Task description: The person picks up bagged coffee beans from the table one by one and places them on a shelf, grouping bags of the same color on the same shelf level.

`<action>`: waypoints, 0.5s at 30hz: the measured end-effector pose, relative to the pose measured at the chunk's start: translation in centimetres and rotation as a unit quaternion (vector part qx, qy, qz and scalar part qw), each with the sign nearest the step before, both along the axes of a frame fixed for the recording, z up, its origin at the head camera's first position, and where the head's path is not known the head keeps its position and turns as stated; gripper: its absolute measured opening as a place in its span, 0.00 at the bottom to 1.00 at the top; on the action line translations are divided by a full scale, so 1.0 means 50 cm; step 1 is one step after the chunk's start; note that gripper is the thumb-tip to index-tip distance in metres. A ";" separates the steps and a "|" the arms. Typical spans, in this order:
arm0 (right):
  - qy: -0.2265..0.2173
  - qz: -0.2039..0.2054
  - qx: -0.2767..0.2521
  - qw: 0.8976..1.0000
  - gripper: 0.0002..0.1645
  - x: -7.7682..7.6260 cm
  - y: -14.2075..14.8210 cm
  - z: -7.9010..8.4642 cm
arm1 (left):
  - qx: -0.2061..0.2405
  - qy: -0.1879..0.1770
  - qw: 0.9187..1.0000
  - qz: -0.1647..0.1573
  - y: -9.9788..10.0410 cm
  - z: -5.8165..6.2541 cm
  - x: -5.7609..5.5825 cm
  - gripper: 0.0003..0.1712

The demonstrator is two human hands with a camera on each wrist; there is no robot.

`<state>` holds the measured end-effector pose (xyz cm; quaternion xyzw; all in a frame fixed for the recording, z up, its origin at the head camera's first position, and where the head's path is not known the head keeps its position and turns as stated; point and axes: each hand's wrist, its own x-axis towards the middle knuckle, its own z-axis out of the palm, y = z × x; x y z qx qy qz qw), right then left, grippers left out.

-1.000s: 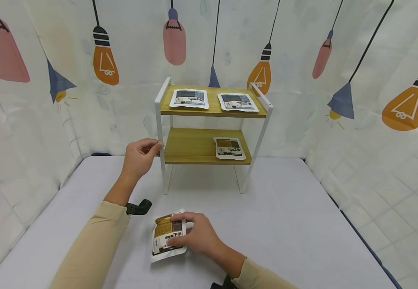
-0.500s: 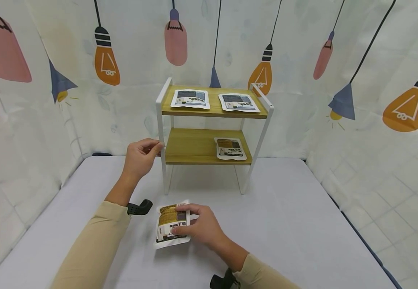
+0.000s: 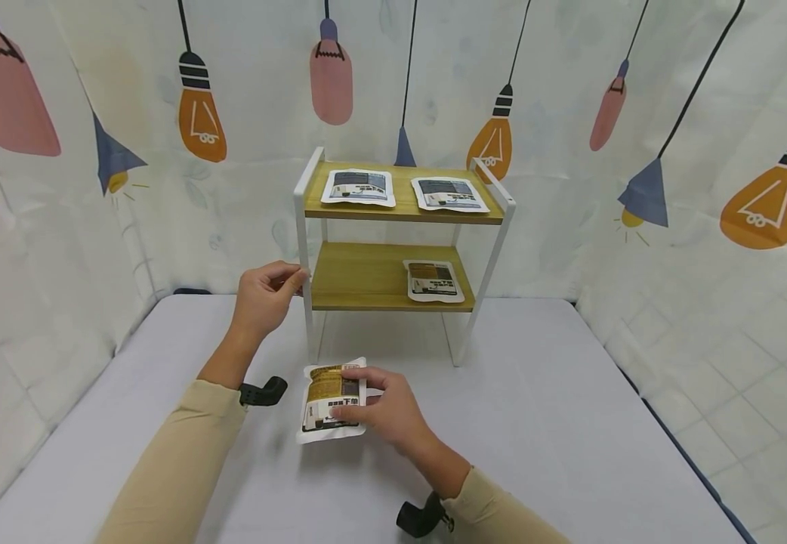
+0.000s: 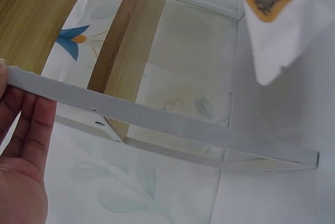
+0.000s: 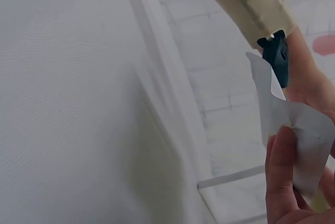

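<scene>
My right hand (image 3: 393, 408) pinches a white pouch (image 3: 322, 425) with a gold and black label by its right side, above the table in front of the rack. The pouch's pale back (image 5: 309, 135) and my fingers behind it show in the right wrist view. At the left front post of a two-tier rack (image 3: 393, 310), my left hand (image 3: 266, 298) grips the white frame between thumb and fingers. The left wrist view shows those fingers (image 4: 39, 130) against the white post (image 4: 157, 119), with a corner of the pouch (image 4: 282, 30) at upper right.
Two blue-labelled pouches, one at left (image 3: 358, 187) and one at right (image 3: 449, 193), lie on the rack's upper shelf. A gold-and-black pouch (image 3: 433, 281) lies at the right of the lower shelf. Printed cloth walls (image 3: 251, 189) surround the white table (image 3: 536, 423).
My right hand has lifted the held pouch and carried it forward, slightly right, toward the rack. My left hand has stayed on the post.
</scene>
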<state>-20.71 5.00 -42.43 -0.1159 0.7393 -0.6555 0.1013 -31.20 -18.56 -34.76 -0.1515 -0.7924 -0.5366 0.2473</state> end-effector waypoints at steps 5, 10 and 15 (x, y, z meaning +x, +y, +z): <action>0.001 -0.009 0.008 1.000 0.31 -0.008 0.006 0.006 | -0.002 0.000 1.000 0.000 0.001 0.002 0.003 0.15; 0.013 -0.018 0.005 1.000 0.30 -0.016 0.011 0.013 | -0.004 0.001 1.000 -0.003 0.001 0.003 0.004 0.14; 0.017 -0.025 -0.001 1.000 0.30 -0.024 0.015 0.022 | -0.013 0.004 1.000 0.003 0.000 -0.002 0.002 0.15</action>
